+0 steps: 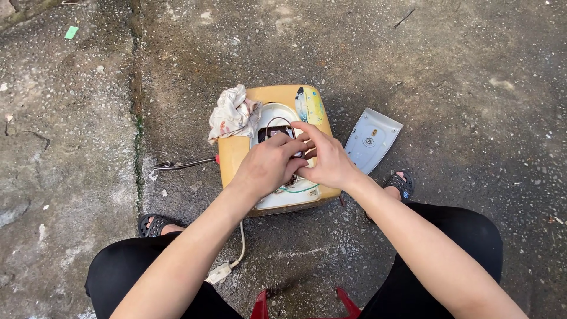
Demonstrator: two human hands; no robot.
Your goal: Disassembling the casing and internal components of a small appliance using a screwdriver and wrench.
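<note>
— What are the hands doing?

— The left hand (269,165) and the right hand (328,159) meet over the opened yellow appliance casing (236,150) on the concrete ground (443,71). The fingers of both are bent and pinched together over the dark component (273,132) in the white inner cavity; whatever small part they grip is hidden, so I cannot tell what it is.

— And around them?

— Thin wires loop inside: a dark one above the hands, a green wire (298,190) below. A crumpled stained rag (234,114) lies on the casing's upper left corner. A metal tool with a red handle end (184,163) lies just left of the casing. A pale grey cover plate (372,139) lies to the right, apart. A white power cord with plug (227,267) trails down between the knees.
</note>
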